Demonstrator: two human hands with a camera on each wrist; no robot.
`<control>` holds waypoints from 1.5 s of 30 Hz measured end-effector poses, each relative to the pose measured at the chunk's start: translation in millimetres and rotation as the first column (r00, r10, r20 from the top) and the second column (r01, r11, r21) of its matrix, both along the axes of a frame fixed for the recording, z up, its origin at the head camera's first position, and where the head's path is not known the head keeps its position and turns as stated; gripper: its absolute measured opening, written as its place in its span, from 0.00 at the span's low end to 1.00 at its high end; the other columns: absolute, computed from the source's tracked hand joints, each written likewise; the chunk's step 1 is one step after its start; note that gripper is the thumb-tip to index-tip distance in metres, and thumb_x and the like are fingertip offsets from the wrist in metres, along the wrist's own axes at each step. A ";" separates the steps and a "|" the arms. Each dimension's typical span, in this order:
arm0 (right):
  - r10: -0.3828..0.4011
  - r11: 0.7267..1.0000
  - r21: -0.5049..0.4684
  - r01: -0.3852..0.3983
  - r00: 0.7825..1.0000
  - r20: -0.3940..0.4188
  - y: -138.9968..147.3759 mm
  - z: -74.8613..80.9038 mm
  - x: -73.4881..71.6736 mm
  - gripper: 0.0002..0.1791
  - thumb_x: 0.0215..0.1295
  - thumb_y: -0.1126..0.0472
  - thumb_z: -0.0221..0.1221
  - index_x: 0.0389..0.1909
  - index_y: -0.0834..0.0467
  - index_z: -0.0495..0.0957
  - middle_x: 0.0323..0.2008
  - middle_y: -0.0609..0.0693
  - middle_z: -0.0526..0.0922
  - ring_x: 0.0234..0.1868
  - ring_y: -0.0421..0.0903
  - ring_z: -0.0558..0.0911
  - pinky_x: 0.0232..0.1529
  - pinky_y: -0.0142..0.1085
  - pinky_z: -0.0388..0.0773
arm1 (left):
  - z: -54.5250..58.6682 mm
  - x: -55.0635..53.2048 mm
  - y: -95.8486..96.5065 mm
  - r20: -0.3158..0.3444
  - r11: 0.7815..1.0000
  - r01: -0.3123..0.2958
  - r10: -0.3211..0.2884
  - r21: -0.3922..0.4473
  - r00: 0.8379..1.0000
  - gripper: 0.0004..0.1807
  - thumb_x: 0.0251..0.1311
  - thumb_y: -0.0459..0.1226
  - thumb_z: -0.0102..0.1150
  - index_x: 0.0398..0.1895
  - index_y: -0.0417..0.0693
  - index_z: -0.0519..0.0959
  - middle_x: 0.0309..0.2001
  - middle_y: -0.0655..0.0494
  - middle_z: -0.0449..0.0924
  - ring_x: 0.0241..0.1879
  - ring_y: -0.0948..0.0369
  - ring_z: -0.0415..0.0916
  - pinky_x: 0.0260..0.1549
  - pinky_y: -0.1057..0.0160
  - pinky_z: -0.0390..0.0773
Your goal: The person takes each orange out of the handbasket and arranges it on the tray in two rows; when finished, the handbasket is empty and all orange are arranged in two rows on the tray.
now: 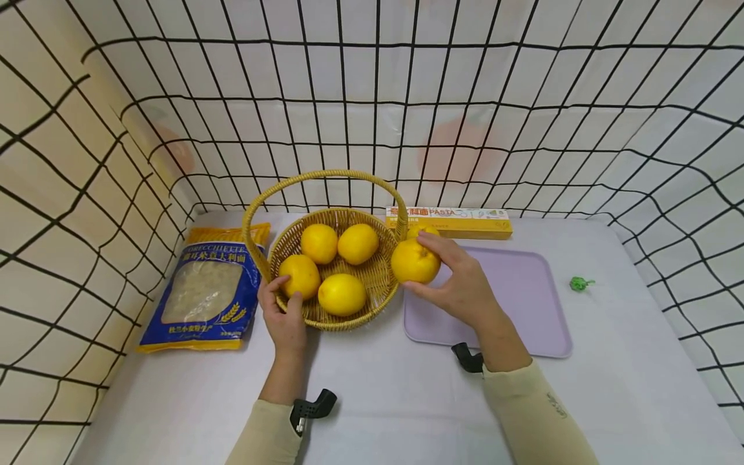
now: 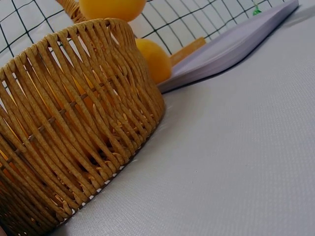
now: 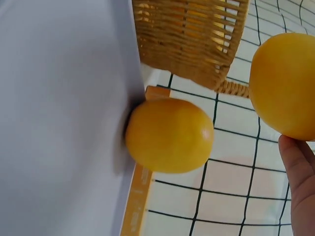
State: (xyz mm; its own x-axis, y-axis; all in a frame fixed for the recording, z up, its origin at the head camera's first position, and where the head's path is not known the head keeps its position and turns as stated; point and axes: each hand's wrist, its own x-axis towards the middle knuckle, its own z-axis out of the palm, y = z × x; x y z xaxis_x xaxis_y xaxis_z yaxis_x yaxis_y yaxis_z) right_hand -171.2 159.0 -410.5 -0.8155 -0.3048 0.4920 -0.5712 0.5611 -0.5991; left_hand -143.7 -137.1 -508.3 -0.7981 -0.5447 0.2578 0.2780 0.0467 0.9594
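Note:
My left hand [image 1: 286, 320] grips the left rim of a round wicker basket [image 1: 374, 309] with a tall arched handle, its thumb over the edge beside a fruit. Several yellow citrus fruits [image 1: 341, 295] lie inside the basket. Beyond its right rim, my right hand [image 1: 465, 284] holds another yellow citrus fruit [image 1: 415, 261] between thumb and fingers, in the air over a lilac tray [image 1: 517, 297]. One more yellow fruit [image 3: 170, 135] rests on the tray near its far left corner, mostly hidden in the head view behind the held one.
A blue and yellow bag of orecchiette pasta [image 1: 203, 290] lies left of the basket. Behind the tray stands a yellow pasta box [image 1: 476, 225]. A small green object [image 1: 580, 284] is on the table to the right. Black wire grid [image 1: 378, 100] borders the back and sides.

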 end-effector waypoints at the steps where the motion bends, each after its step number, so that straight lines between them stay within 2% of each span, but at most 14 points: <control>1: -0.004 1.000 -0.007 0.004 1.000 0.003 1.3 0.0 0.1 0.43 0.45 0.59 0.80 0.66 0.56 0.75 0.67 0.54 0.78 0.69 0.56 0.75 0.63 0.50 0.78 | -0.2 -0.2 0.1 -0.003 1.000 0.000 0.000 -0.001 1.000 0.18 0.59 0.25 0.53 0.53 0.33 0.73 0.78 0.47 0.54 0.78 0.50 0.52 0.78 0.50 0.52; 9: -0.006 0.999 -0.034 0.006 1.000 -0.006 8.6 -3.2 -1.9 0.44 0.44 0.63 0.80 0.66 0.59 0.75 0.67 0.57 0.77 0.66 0.56 0.77 0.62 0.49 0.79 | -0.2 -0.8 0.1 -0.008 1.000 0.003 -0.003 -0.006 1.000 0.18 0.58 0.25 0.52 0.53 0.33 0.74 0.78 0.48 0.54 0.78 0.50 0.52 0.78 0.49 0.52; 14: -0.043 0.997 -0.059 0.044 0.999 0.014 13.7 -3.8 -1.9 0.45 0.43 0.64 0.81 0.66 0.58 0.75 0.66 0.56 0.77 0.65 0.55 0.78 0.63 0.48 0.77 | 0.3 -0.3 0.5 -0.006 1.000 0.004 -0.004 -0.005 1.000 0.18 0.58 0.25 0.53 0.53 0.33 0.74 0.78 0.47 0.54 0.78 0.50 0.51 0.78 0.49 0.51; 24: -0.121 0.987 -0.095 0.132 0.985 0.121 25.3 -9.5 -1.7 0.44 0.46 0.64 0.80 0.68 0.55 0.74 0.68 0.53 0.76 0.68 0.53 0.75 0.66 0.49 0.74 | 0.9 0.1 -0.4 -0.016 1.000 0.006 -0.006 -0.001 1.000 0.18 0.59 0.25 0.52 0.54 0.32 0.73 0.79 0.47 0.52 0.78 0.50 0.51 0.78 0.51 0.51; 31: -0.148 0.982 -0.092 0.163 0.977 0.153 32.0 -14.2 -4.8 0.42 0.49 0.62 0.78 0.68 0.55 0.73 0.68 0.53 0.76 0.68 0.54 0.75 0.66 0.53 0.74 | 1.7 1.3 -0.7 -0.009 1.000 0.004 -0.004 0.003 1.000 0.18 0.59 0.25 0.51 0.54 0.31 0.72 0.80 0.47 0.51 0.79 0.50 0.49 0.79 0.49 0.49; 39: -0.259 0.959 -0.078 0.274 0.952 0.161 47.3 -16.2 -7.9 0.40 0.50 0.61 0.78 0.67 0.55 0.74 0.65 0.56 0.76 0.64 0.56 0.77 0.62 0.55 0.76 | 0.9 0.3 -0.1 -0.011 1.000 -0.001 0.001 0.002 1.000 0.18 0.58 0.24 0.51 0.53 0.32 0.73 0.79 0.48 0.53 0.79 0.51 0.51 0.79 0.49 0.50; 42: -0.306 0.945 -0.067 0.321 0.937 0.170 54.1 -17.7 -9.7 0.40 0.50 0.59 0.78 0.66 0.55 0.74 0.64 0.56 0.76 0.63 0.55 0.77 0.62 0.49 0.78 | 0.3 0.1 0.0 -0.010 1.000 0.001 -0.001 0.005 1.000 0.18 0.58 0.24 0.51 0.53 0.32 0.73 0.79 0.48 0.53 0.79 0.51 0.51 0.79 0.49 0.50; 45: -0.328 0.936 -0.067 0.347 0.924 0.194 59.3 -19.0 -11.4 0.40 0.52 0.58 0.77 0.67 0.54 0.74 0.65 0.55 0.76 0.64 0.54 0.76 0.63 0.47 0.78 | 0.4 0.3 0.1 -0.002 1.000 0.003 -0.003 0.008 1.000 0.18 0.59 0.24 0.51 0.54 0.33 0.73 0.79 0.48 0.53 0.79 0.51 0.51 0.79 0.49 0.50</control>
State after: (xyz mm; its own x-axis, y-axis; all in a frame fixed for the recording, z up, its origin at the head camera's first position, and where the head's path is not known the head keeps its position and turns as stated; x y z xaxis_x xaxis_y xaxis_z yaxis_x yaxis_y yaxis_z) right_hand -182.6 218.3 -429.5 -0.9379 0.0462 0.3438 -0.2380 0.6353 -0.7347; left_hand -143.4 -137.0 -508.0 -0.7994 -0.5441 0.2547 0.2800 0.0377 0.9593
